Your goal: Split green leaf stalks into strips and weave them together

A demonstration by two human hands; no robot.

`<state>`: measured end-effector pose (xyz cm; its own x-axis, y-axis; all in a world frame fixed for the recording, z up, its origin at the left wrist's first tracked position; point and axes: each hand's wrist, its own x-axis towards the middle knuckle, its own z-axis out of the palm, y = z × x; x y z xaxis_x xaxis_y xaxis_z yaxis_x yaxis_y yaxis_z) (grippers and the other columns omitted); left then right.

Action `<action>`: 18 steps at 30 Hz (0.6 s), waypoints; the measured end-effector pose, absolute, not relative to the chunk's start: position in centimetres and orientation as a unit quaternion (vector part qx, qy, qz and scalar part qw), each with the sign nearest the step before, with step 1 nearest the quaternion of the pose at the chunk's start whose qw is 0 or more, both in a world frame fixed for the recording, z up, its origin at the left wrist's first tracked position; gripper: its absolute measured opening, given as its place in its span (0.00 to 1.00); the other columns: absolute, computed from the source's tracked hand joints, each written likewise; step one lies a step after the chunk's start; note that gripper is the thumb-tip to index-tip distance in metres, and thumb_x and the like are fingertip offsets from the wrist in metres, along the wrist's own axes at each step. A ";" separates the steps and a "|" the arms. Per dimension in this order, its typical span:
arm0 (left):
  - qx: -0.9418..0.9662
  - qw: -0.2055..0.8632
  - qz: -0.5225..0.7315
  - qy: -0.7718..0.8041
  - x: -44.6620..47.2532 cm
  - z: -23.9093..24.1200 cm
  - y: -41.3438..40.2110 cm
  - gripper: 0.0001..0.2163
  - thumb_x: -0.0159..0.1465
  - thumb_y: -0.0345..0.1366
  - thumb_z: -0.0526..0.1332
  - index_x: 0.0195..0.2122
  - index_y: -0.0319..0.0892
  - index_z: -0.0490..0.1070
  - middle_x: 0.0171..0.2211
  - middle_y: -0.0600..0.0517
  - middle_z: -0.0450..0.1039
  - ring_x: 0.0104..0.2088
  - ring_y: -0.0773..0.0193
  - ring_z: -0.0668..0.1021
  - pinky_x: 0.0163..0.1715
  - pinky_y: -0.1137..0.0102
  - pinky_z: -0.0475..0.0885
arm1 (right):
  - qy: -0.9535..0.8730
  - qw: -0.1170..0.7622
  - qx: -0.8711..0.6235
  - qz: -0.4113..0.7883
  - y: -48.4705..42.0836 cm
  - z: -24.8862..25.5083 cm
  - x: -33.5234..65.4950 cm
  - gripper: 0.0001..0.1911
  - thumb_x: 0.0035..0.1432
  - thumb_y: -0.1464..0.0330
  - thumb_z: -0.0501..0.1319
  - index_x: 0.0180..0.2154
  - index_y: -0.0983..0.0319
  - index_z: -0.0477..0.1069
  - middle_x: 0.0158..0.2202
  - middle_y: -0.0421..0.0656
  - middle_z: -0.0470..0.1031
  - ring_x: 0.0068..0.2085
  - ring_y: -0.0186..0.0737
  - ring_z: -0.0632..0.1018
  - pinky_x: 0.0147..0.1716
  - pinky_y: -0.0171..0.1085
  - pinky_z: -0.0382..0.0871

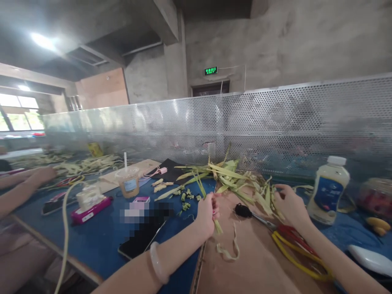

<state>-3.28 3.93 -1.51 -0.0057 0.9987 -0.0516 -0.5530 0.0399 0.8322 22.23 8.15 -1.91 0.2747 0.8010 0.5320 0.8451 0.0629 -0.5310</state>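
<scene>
My left hand (209, 212) is closed round a small bundle of green leaf strips (200, 185), whose cut ends poke out below the fist. Over at the right, my right hand (290, 204) has its fingers bent at the edge of a pile of yellow-green dried leaves (229, 173), pinching at a leaf strip (269, 198); the fingertips are partly hidden. Below that hand lie scissors (298, 249) with yellow and red handles. A black yarn-like tuft (243, 210) sits at their blade tip. One curled pale strip (229, 255) rests on the brown cardboard (245, 269).
Small green leaf knots (185, 198) and pale twisted pieces (162, 185) lie left of the cardboard. A phone (143, 237), drink cup (128, 183) and tissue pack (92, 208) are farther left. A white bottle (329, 192) stands right. Another person's hand (44, 175) works at far left.
</scene>
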 end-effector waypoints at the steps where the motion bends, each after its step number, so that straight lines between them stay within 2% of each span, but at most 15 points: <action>1: 0.317 0.629 0.615 0.355 -3.2 -1.6 4.0 0.11 0.52 0.39 0.55 0.31 0.36 0.66 0.13 0.61 0.51 0.11 0.78 0.50 0.13 0.77 0.42 | -0.597 0.428 -0.678 -0.025 8.3 -1.3 21.7 0.18 0.50 0.67 0.50 0.44 0.64 0.65 0.30 0.45 0.75 0.31 0.40 0.74 0.31 0.33 0.62; 4: 0.311 0.631 0.611 0.363 -2.9 -1.7 3.9 0.09 0.51 0.38 0.55 0.30 0.37 0.66 0.14 0.61 0.53 0.12 0.78 0.51 0.13 0.77 0.42 | -0.640 0.417 -0.644 -0.033 9.9 0.7 19.2 0.14 0.50 0.69 0.51 0.39 0.63 0.67 0.32 0.45 0.74 0.33 0.39 0.73 0.33 0.33 0.62; 7: 0.305 0.636 0.606 0.368 -2.7 -1.7 3.9 0.09 0.50 0.38 0.56 0.29 0.38 0.66 0.14 0.61 0.53 0.12 0.78 0.51 0.14 0.76 0.42 | -0.747 0.320 -0.574 -0.101 13.0 2.1 15.9 0.11 0.49 0.72 0.51 0.33 0.64 0.70 0.33 0.46 0.73 0.37 0.40 0.71 0.39 0.34 0.61; 10: 0.303 0.637 0.603 0.372 -2.7 -1.7 3.9 0.11 0.51 0.41 0.56 0.29 0.38 0.66 0.14 0.61 0.53 0.12 0.77 0.51 0.14 0.76 0.43 | -0.787 0.223 -0.552 -0.159 16.7 2.9 12.7 0.12 0.53 0.73 0.50 0.35 0.65 0.70 0.36 0.49 0.72 0.42 0.42 0.69 0.45 0.36 0.57; 18: 0.280 0.640 0.611 0.373 -2.6 -2.0 4.4 0.11 0.50 0.41 0.57 0.28 0.37 0.66 0.14 0.60 0.54 0.12 0.77 0.52 0.13 0.76 0.42 | -0.825 0.179 -0.512 -0.159 21.7 2.1 7.1 0.10 0.49 0.74 0.56 0.36 0.65 0.71 0.41 0.51 0.71 0.48 0.46 0.66 0.45 0.38 0.58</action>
